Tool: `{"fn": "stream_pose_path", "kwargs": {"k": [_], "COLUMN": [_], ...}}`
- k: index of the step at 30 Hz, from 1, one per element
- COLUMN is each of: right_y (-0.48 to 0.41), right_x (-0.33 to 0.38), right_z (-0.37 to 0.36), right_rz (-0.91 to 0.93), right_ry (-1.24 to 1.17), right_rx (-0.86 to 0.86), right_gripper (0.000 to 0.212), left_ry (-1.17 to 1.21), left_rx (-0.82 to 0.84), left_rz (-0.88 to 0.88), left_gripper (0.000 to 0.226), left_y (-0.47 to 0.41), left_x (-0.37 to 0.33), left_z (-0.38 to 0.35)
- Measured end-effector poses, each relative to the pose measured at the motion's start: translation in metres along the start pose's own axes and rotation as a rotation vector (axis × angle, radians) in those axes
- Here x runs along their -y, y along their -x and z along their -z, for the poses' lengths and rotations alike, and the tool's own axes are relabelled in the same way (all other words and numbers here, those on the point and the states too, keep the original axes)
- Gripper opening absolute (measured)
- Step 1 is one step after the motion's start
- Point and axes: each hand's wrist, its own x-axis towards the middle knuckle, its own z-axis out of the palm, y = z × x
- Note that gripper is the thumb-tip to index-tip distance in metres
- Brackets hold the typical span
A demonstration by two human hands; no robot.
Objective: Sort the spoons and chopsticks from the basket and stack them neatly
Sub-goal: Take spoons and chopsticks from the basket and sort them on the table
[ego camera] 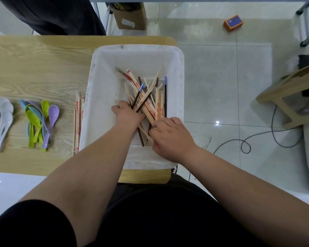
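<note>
Loose chopsticks [146, 100] lie crisscrossed inside the white basket [96, 82], at the right end of the table [34, 65]. I see the right hand [169, 138] with fingers curled round the pale sticks' near ends. The left hand [128, 114] lies on the pile with its fingers tucked under, so I cannot tell its grip. Left of the basket are sorted chopsticks [78, 122], then coloured spoons [39, 122], then white spoons [0, 120].

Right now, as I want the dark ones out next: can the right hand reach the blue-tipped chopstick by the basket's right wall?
Probably yes. The blue-tipped chopstick lies uncovered by the basket wall, and the right hand is just beside its near end, though it seems to hold pale chopsticks.
</note>
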Motion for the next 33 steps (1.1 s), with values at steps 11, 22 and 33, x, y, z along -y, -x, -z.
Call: {"fn": "stream_pose_path", "kwargs": {"k": [11,22,33], "right_y": [0.0,0.001,0.001], "right_x": [0.003,0.001,0.003], "right_z": [0.002,-0.002,0.007], "right_rz": [-0.016,-0.013,-0.041], "right_ry": [-0.006,0.02,0.047], "right_rx": [0.027,0.053,0.146], "right_gripper": [0.029,0.025,0.038], "left_ry": [0.089,-0.002,0.532], "left_rx": [0.07,0.098,0.161], "left_rz": [0.101,-0.005,-0.086], "left_gripper": [0.061,0.014,0.016], "left_y": [0.0,0.002,0.024], "left_x": [-0.003,0.005,0.0], "left_z": [0.004,0.013,0.053]}}
